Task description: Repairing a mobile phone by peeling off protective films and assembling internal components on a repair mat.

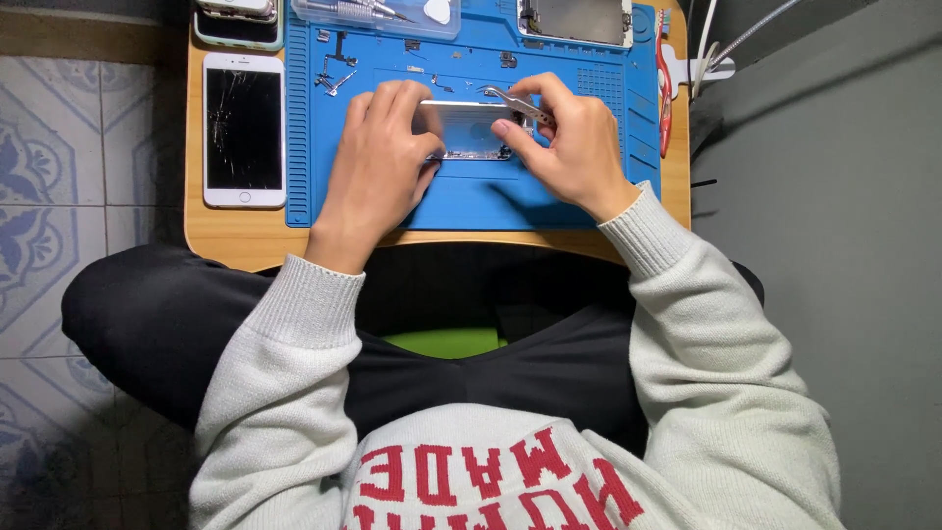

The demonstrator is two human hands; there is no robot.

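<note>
Tweezers (pixel 518 104) sat pinched in the right hand (pixel 574 147) while the left hand (pixel 378 162) clasped the opened phone (pixel 469 130) on the blue mat (pixel 461 201).

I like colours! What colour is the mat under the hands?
The mat is bright blue, seen in the head view.

Head camera, steeply down, close.

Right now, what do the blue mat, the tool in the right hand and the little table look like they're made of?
The blue mat looks like matte silicone or rubber: moulded ridges and shallow compartments, no glare. The tweezers in the right hand look like bare polished metal, thin, silvery and reflective. The small table looks like light wood or wood-look laminate, smooth with a rounded edge; which one is unclear.
</note>
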